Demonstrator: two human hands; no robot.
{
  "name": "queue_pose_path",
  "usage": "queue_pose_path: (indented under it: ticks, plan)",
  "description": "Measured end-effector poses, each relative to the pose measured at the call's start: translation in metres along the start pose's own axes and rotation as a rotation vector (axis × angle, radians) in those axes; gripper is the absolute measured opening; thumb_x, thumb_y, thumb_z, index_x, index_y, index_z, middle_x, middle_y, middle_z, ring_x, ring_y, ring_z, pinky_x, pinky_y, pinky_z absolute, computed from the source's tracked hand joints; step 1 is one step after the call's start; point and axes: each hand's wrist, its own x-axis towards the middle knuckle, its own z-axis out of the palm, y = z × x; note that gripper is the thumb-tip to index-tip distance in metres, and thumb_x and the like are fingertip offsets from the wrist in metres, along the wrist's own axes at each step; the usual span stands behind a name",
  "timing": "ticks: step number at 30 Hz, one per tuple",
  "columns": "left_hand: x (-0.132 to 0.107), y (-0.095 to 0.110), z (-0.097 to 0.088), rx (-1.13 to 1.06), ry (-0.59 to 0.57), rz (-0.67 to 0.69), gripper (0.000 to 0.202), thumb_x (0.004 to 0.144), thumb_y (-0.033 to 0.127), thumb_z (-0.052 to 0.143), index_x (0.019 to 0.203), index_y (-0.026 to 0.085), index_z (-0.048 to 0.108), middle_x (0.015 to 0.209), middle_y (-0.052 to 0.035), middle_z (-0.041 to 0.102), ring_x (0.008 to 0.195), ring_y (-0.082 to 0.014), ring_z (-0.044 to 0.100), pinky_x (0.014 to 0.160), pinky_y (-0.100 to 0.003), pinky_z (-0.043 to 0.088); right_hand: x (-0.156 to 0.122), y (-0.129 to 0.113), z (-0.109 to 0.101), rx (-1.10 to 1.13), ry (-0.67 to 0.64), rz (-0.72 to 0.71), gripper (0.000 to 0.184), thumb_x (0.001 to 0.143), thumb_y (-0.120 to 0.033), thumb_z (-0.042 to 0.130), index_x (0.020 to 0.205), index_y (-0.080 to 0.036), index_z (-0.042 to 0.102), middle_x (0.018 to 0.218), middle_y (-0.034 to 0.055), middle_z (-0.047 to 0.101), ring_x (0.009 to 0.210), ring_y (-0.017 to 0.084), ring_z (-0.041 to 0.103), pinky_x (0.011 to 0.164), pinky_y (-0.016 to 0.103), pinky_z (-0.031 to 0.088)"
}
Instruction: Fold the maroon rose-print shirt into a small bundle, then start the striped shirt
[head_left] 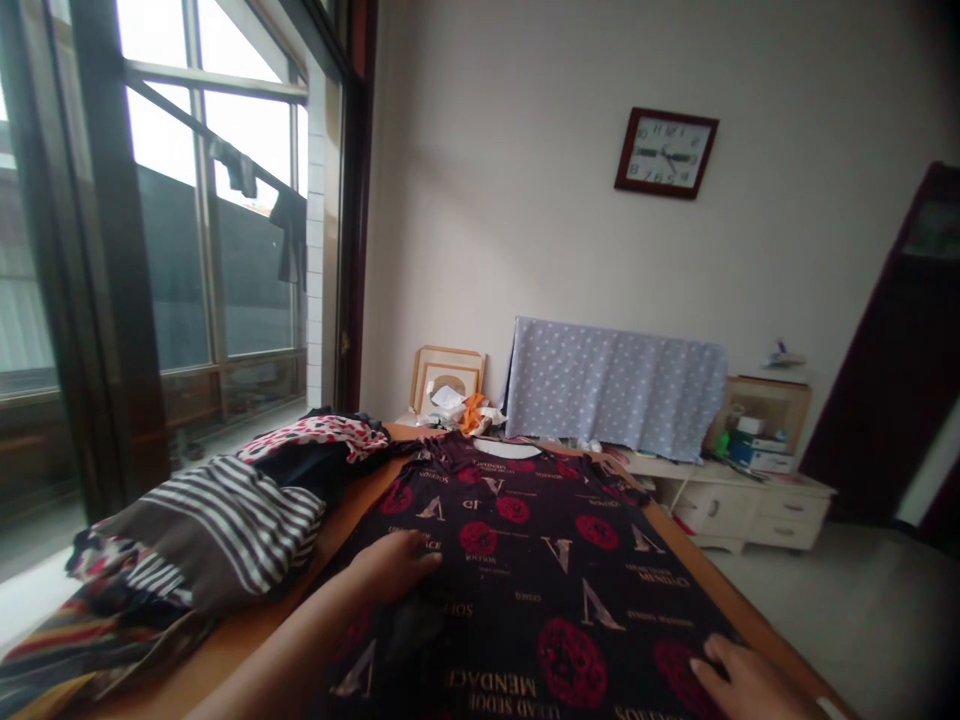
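Note:
A dark short-sleeved shirt (517, 570) with red round prints, letters and gold-toned lettering lies spread out on a wooden table (757, 640). Its neckline points away from me. My left hand (397, 565) rests palm down on the left part of the shirt, fingers lying on the cloth and slightly blurred. Near the right edge of the shirt, my right hand (739, 680) touches the fabric, its thumb and forefinger apart. The lower hem runs out of view at the bottom.
To the left is a heap of clothes (225, 520), striped and patterned. Beyond the table, a blue dotted cloth (615, 385) covers something wide on a white cabinet (750, 510). Picture frames (450, 370) lean on the wall under a clock (666, 153). Tall windows (217, 200) stand left.

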Motion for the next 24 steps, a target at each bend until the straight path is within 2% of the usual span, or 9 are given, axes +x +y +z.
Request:
queue_pose_path:
  ticks: [3, 5, 10, 13, 17, 22, 24]
  plan:
    - [0.05, -0.015, -0.001, -0.076, 0.115, -0.006, 0.045, 0.085, 0.059, 0.054, 0.087, 0.02, 0.075, 0.08, -0.0044, 0.074, 0.076, -0.0215, 0.067, 0.064, -0.028, 0.044, 0.035, -0.032, -0.007, 0.109, -0.02, -0.05, 0.024, 0.08, -0.048, 0.056, 0.075, -0.028, 0.067, 0.087, 0.0093, 0.076, 0.086, 0.03, 0.072, 0.077, 0.036, 0.051]
    - [0.081, -0.023, 0.001, -0.094, 0.181, -0.023, 0.041, 0.088, 0.054, 0.053, 0.085, 0.019, 0.074, 0.077, -0.0043, 0.073, 0.074, -0.02, 0.066, 0.062, -0.027, 0.041, 0.063, -0.059, -0.004, 0.192, -0.049, -0.109, 0.03, 0.082, -0.051, 0.053, 0.077, -0.026, 0.068, 0.088, 0.0087, 0.076, 0.089, 0.029, 0.072, 0.077, 0.034, 0.05]
    - [0.144, -0.038, 0.006, -0.089, 0.26, -0.025, 0.03, 0.09, 0.04, 0.052, 0.084, 0.018, 0.072, 0.081, -0.0046, 0.073, 0.077, -0.0186, 0.065, 0.066, -0.025, 0.041, 0.13, -0.132, 0.019, 0.357, -0.082, -0.134, 0.037, 0.083, -0.054, 0.052, 0.083, -0.021, 0.07, 0.08, 0.0061, 0.073, 0.081, 0.024, 0.068, 0.068, 0.029, 0.048]
    - [0.173, -0.047, 0.008, -0.073, 0.299, -0.014, 0.028, 0.091, 0.035, 0.051, 0.082, 0.019, 0.072, 0.086, -0.0067, 0.074, 0.081, -0.0197, 0.066, 0.071, -0.027, 0.042, 0.163, -0.177, 0.034, 0.501, -0.116, -0.115, 0.035, 0.085, -0.047, 0.05, 0.09, -0.019, 0.07, 0.084, 0.005, 0.072, 0.075, 0.019, 0.067, 0.061, 0.025, 0.046]
    - [0.195, -0.066, 0.012, -0.079, 0.352, -0.017, 0.028, 0.092, 0.032, 0.049, 0.093, 0.019, 0.074, 0.103, -0.011, 0.075, 0.095, -0.0236, 0.066, 0.083, -0.031, 0.045, 0.2, -0.233, 0.055, 0.593, -0.169, -0.074, 0.024, 0.085, -0.037, 0.054, 0.087, -0.017, 0.068, 0.085, 0.0064, 0.072, 0.068, 0.014, 0.065, 0.056, 0.021, 0.045]
    - [0.199, -0.088, 0.026, -0.143, 0.373, -0.014, 0.024, 0.086, 0.029, 0.059, 0.102, 0.023, 0.076, 0.117, -0.0104, 0.073, 0.114, -0.0274, 0.062, 0.103, -0.035, 0.041, 0.235, -0.301, 0.09, 0.703, -0.21, -0.034, 0.016, 0.087, -0.027, 0.054, 0.087, -0.016, 0.066, 0.08, 0.0061, 0.071, 0.059, 0.011, 0.062, 0.053, 0.019, 0.046]
    - [0.201, -0.095, 0.029, -0.203, 0.378, -0.023, 0.025, 0.082, 0.027, 0.065, 0.103, 0.024, 0.077, 0.118, -0.0087, 0.073, 0.117, -0.0273, 0.061, 0.106, -0.035, 0.04, 0.247, -0.329, 0.107, 0.707, -0.214, -0.025, 0.015, 0.087, -0.025, 0.053, 0.087, -0.016, 0.066, 0.075, 0.005, 0.069, 0.054, 0.01, 0.058, 0.05, 0.019, 0.044]
